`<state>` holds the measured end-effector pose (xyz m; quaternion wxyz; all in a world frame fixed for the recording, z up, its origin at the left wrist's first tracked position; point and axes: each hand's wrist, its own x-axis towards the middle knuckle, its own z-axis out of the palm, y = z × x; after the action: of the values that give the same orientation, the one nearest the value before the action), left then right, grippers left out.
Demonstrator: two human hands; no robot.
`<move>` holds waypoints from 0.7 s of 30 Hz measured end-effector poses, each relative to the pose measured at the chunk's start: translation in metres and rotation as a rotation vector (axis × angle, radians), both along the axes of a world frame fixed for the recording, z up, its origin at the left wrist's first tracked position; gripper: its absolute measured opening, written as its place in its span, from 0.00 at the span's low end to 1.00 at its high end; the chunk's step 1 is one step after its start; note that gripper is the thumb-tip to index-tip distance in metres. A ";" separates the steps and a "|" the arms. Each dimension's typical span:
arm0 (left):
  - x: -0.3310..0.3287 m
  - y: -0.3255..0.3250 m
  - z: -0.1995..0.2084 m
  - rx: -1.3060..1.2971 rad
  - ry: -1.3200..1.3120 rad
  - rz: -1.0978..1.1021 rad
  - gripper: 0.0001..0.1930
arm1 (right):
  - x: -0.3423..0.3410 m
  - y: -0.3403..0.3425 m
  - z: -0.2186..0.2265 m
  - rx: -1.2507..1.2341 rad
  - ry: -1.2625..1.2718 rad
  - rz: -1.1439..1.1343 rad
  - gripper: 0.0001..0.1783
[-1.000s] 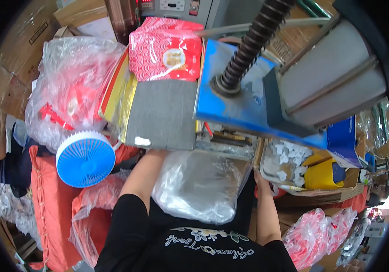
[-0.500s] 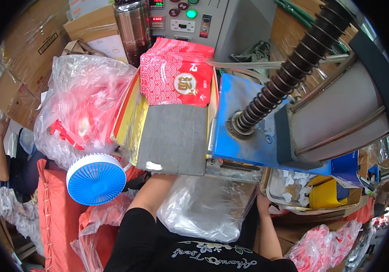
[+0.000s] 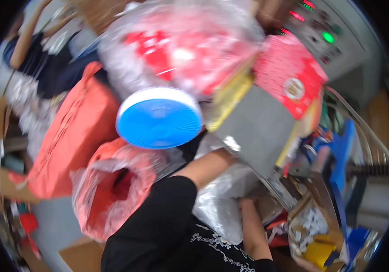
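My left forearm (image 3: 210, 167) reaches under a grey flat pad (image 3: 260, 124), which hides the left hand and its fingers. Low at the right, my right arm (image 3: 254, 231) extends up beside a clear plastic bag (image 3: 217, 211) in front of my body. The right hand is blurred at the bag's edge, its fingers out of sight. A stack of red and pink printed pouches (image 3: 290, 75) lies at the far end of the pad. I cannot see what either hand touches or holds.
A blue and white fan (image 3: 158, 120) stands left of the pad, before a large plastic bag of red items (image 3: 181, 50). Blue machine parts (image 3: 339, 158) and a box of white scraps (image 3: 310, 226) are at right. Another person (image 3: 44, 59) is at far left.
The view has swung left and tilted, with motion blur; the fan and red bags sit nearer the middle, the machine at the right rim. My arms stay near the pad and clear bag.
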<state>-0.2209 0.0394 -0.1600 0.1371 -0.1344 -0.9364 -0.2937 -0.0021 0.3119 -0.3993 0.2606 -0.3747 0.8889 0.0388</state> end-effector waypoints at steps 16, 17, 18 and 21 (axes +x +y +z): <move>0.227 -0.050 0.082 0.993 -0.074 0.055 0.11 | -0.029 0.002 0.186 -0.569 -0.440 -0.817 0.17; 0.268 -0.066 0.101 1.060 -0.126 0.111 0.09 | -0.027 0.005 0.190 -0.652 -0.448 -0.825 0.16; 0.305 -0.080 0.104 1.100 -0.148 0.249 0.08 | -0.025 0.001 0.196 -0.729 -0.467 -0.822 0.16; 0.388 -0.127 0.075 1.075 0.074 0.720 0.07 | -0.017 -0.013 0.225 -0.753 -0.563 -0.990 0.14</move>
<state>0.1670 -0.0880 -0.0854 0.3073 0.2655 -0.6399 -0.6524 -0.0196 0.2993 -0.1745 0.3205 0.0152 0.8069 -0.4960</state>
